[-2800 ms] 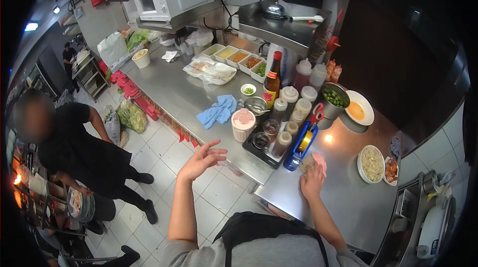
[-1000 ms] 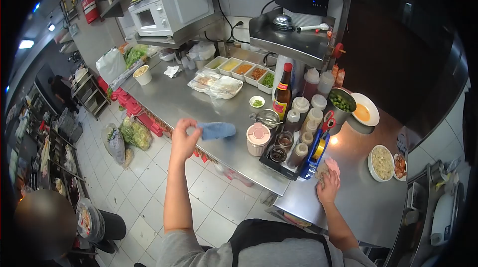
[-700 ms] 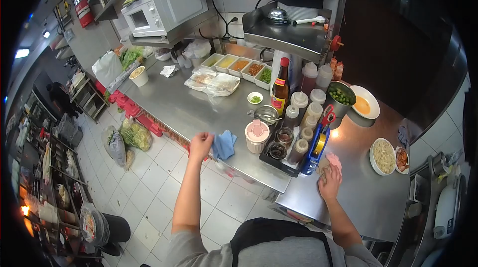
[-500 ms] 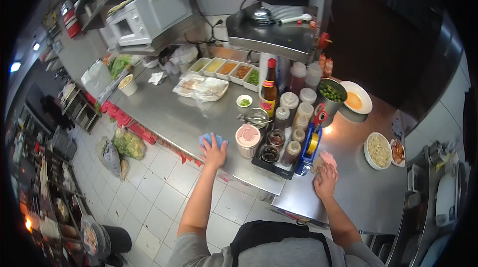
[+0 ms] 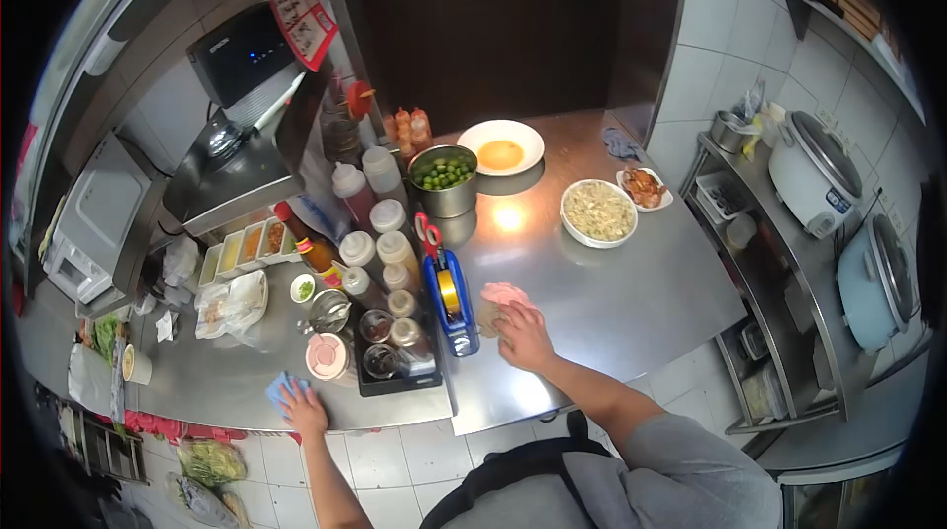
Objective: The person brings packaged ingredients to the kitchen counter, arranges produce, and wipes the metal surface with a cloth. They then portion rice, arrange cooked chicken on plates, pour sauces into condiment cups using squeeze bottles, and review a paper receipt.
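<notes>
In the head view, the blue tape dispenser (image 5: 451, 304) is standing on the steel counter (image 5: 631, 307), with red-handled scissors (image 5: 428, 231) sticking up at its far end. Just right of the dispenser, the right hand (image 5: 525, 335) is resting on a pink and tan cloth (image 5: 504, 294), its fingers bending over the cloth; whether they are gripping it, I cannot tell. Well to the left of the dispenser, the left hand (image 5: 305, 410) is lying open, fingers spreading over a blue cloth (image 5: 281, 389) near the counter's front edge. Between that hand and the dispenser, a cup with a pink lid (image 5: 327, 357) is standing beside a black tray (image 5: 400, 383), which is holding jars and squeeze bottles just left of the dispenser. Beyond the dispenser, a metal pot (image 5: 444, 196) is holding green pieces, and a white plate (image 5: 531, 141) is holding something orange. Farther off to the dispenser's right, a white bowl (image 5: 598, 240) is holding pale, grainy food, and a small dish (image 5: 659, 202) of reddish-brown pieces is sitting just beside the bowl.
</notes>
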A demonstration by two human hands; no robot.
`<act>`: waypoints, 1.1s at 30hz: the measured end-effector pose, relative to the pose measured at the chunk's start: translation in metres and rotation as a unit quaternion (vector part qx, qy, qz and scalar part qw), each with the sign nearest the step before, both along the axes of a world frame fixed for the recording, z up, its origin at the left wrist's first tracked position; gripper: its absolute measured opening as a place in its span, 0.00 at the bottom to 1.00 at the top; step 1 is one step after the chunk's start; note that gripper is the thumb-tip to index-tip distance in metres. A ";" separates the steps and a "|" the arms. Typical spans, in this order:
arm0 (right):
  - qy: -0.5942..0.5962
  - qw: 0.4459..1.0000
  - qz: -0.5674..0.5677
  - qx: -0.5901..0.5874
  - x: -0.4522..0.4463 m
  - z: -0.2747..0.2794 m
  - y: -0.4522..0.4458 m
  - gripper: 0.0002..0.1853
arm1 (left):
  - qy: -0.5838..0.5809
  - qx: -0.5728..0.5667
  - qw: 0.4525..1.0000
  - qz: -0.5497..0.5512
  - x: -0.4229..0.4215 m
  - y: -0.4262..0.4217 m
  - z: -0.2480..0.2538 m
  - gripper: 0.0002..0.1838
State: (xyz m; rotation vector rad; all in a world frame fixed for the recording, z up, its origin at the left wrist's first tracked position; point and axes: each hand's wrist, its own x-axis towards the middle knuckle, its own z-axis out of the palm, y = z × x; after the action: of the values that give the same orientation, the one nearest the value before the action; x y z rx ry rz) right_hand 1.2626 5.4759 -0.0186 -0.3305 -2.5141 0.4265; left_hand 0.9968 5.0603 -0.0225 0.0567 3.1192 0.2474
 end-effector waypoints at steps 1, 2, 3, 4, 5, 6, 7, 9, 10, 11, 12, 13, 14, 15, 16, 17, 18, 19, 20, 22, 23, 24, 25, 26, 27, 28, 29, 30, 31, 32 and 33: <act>-0.003 1.000 0.005 -0.003 0.001 0.000 0.000 0.21 | 0.002 0.013 0.999 -0.039 0.011 0.010 -0.003 0.28; -0.007 1.000 0.002 -0.002 0.002 0.000 0.000 0.22 | 0.002 0.026 0.997 -0.074 0.022 0.019 -0.006 0.28; -0.008 1.000 -0.001 -0.002 0.003 -0.001 0.000 0.21 | 0.000 0.040 0.994 -0.105 0.033 0.026 -0.009 0.28; -0.007 1.000 -0.002 0.000 0.002 -0.001 0.001 0.21 | 0.003 0.090 0.988 -0.129 0.042 0.030 -0.011 0.27; -0.005 1.000 0.000 0.003 0.003 -0.001 0.001 0.21 | 0.030 0.178 0.975 -0.127 0.056 0.038 -0.005 0.27; -0.010 1.000 0.001 0.003 0.004 -0.005 0.000 0.21 | 0.101 0.264 0.951 -0.127 0.070 0.043 0.000 0.27; -0.013 1.000 0.003 0.004 0.003 -0.007 0.000 0.21 | 0.174 0.346 0.913 -0.125 0.083 0.045 0.003 0.27; -0.034 0.999 0.023 0.005 0.006 -0.005 0.009 0.21 | 0.233 0.409 0.882 -0.027 0.116 0.036 -0.005 0.27; -0.053 0.998 0.042 0.005 0.009 -0.003 0.014 0.21 | 0.263 0.437 0.860 0.021 0.135 0.029 -0.012 0.27; -0.071 0.996 0.059 0.004 0.013 0.000 0.020 0.21 | 0.273 0.389 0.877 0.070 0.156 0.017 -0.029 0.27; -0.120 0.991 0.064 -0.007 0.018 0.005 0.024 0.21 | 0.279 0.340 0.890 0.118 0.182 0.002 -0.053 0.26; -0.170 0.983 0.068 -0.016 0.024 0.012 0.031 0.21 | 0.254 0.339 0.896 0.131 0.214 -0.009 -0.073 0.25; -0.222 0.972 0.073 -0.024 0.030 0.016 0.037 0.21 | 0.228 0.338 0.901 0.146 0.250 -0.017 -0.094 0.25; -0.221 0.973 0.061 -0.021 0.035 0.017 0.042 0.21 | 0.178 0.301 0.921 0.169 0.289 -0.025 -0.123 0.25; -0.223 0.973 0.052 -0.016 0.040 0.017 0.047 0.21 | 0.125 0.264 0.936 0.195 0.327 -0.029 -0.145 0.26; -0.228 0.973 0.047 -0.010 0.045 0.015 0.050 0.21 | -0.027 0.231 0.955 0.183 0.365 -0.028 -0.150 0.27; -0.207 0.977 0.051 0.011 0.047 0.011 0.055 0.21 | -0.182 0.200 0.948 0.171 0.410 -0.031 -0.164 0.29; -0.188 0.980 0.060 0.032 0.047 0.005 0.059 0.21 | -0.326 0.248 0.888 0.207 0.444 -0.031 -0.182 0.29; -0.160 0.983 0.067 0.057 0.044 -0.001 0.063 0.21 | -0.461 0.297 0.801 0.241 0.485 -0.032 -0.215 0.30; -0.177 0.978 0.096 0.060 0.043 -0.009 0.064 0.21 | -0.489 0.284 0.801 0.196 0.577 -0.008 -0.236 0.26; -0.210 0.970 0.113 0.048 0.036 -0.001 0.067 0.21 | -0.494 0.282 0.805 0.169 0.596 0.010 -0.243 0.25; -0.200 0.969 0.122 0.071 0.034 0.000 0.067 0.21 | -0.497 0.278 0.811 0.137 0.610 0.027 -0.246 0.23; -0.188 0.969 0.129 0.093 0.033 0.001 0.067 0.20 | -0.460 0.311 0.814 0.170 0.631 0.043 -0.244 0.23; -0.198 0.966 0.135 0.095 0.032 0.001 0.066 0.20 | -0.421 0.344 0.815 0.199 0.650 0.060 -0.241 0.22; -0.208 0.963 0.138 0.099 0.032 0.003 0.066 0.19 | -0.379 0.377 0.815 0.225 0.669 0.077 -0.239 0.22; -0.215 0.961 0.139 0.104 0.031 0.002 0.067 0.19 | -0.375 0.401 0.774 0.316 0.665 0.102 -0.216 0.21; -0.216 0.960 0.144 0.104 0.031 0.002 0.067 0.19 | -0.363 0.407 0.775 0.319 0.675 0.108 -0.220 0.21; -0.217 0.959 0.148 0.105 0.032 0.001 0.068 0.19 | -0.352 0.413 0.776 0.320 0.686 0.115 -0.225 0.21; -0.216 0.959 0.151 0.108 0.034 0.000 0.068 0.20 | -0.340 0.421 0.778 0.320 0.693 0.121 -0.232 0.21; -0.218 0.959 0.154 0.098 0.035 0.001 0.067 0.21 | -0.334 0.413 0.785 0.319 0.698 0.124 -0.246 0.21; -0.222 0.959 0.155 0.088 0.039 0.000 0.066 0.23 | -0.330 0.404 0.792 0.317 0.707 0.123 -0.262 0.21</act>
State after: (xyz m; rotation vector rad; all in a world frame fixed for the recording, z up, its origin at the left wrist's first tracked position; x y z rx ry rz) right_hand 1.3020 5.5418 -0.0188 0.0506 -3.0350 0.2645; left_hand 1.7033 5.1834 -0.2843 -0.8640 2.0189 1.2541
